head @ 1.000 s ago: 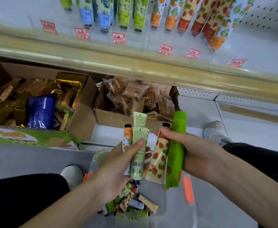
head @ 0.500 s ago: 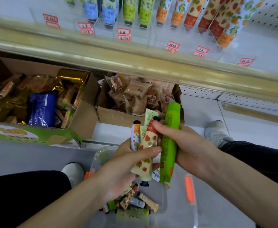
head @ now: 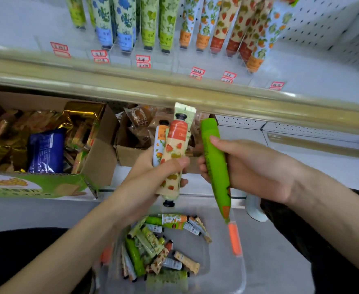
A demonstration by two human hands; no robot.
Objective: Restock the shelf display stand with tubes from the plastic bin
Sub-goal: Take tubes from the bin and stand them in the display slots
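The clear plastic bin point(head: 223, 279) sits on the floor right below both hands, and it holds a messy pile of little tubes point(head: 163, 249) in green, orange, white and berry prints, lying every which way. Above the bin, the left hand point(head: 153, 183) is closed around a small bunch of tubes: a strawberry tube point(head: 175, 158) in front, an orange-fruit tube point(head: 160, 143) beside it and a pale green one point(head: 185, 111) sticking up behind. The right hand point(head: 257, 168) is closed around one long green tube point(head: 215, 164), tilted with its tip pointing down at the bin. Farther up from the bin, the shelf display stand point(head: 195, 60) holds rows of tubes standing up. Behind the bin, two cardboard boxes point(head: 102, 153) are full of snack packs.
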